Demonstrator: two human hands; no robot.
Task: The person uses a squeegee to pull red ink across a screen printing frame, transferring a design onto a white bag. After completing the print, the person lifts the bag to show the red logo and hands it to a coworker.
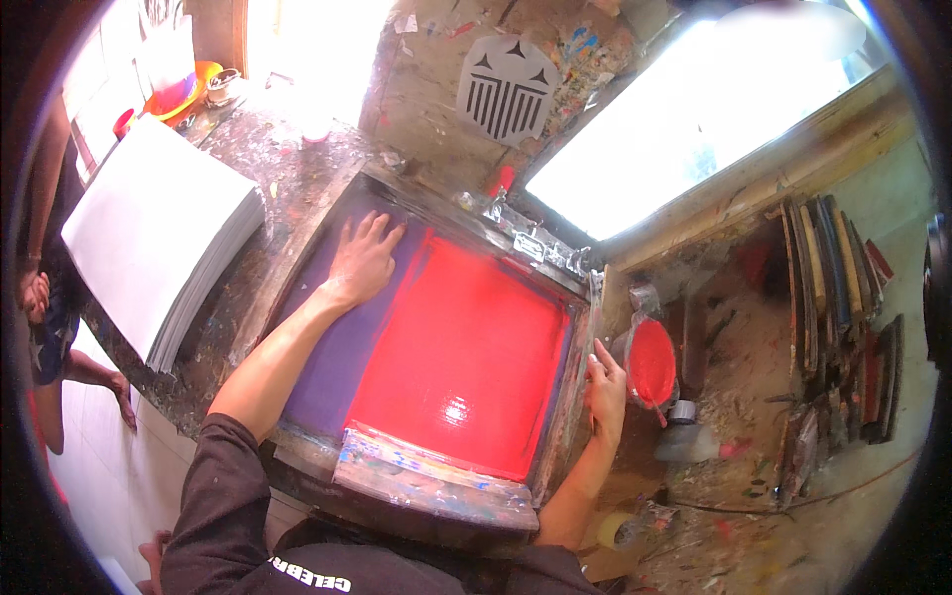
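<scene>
A screen printing frame (585,337) lies before me, its mesh purple on the left and coated with wet, glossy red ink (466,347) on the rest. My left hand (365,260) rests on the purple mesh near the far left corner, fingers spread, holding nothing. At the frame's right side, my right hand (606,392) grips the wooden edge; some of its fingers are hidden. Across the near end of the red area lies a wide wooden squeegee (436,478), spattered with paint, with neither hand on it. Metal hinge clamps (531,246) sit along the frame's far edge.
To the left stands a thick stack of white paper (159,223). A tub of red ink (652,362) and a bottle (684,426) are right of the frame. Several squeegees (833,263) lean at far right. Another person's hand (35,295) shows at far left.
</scene>
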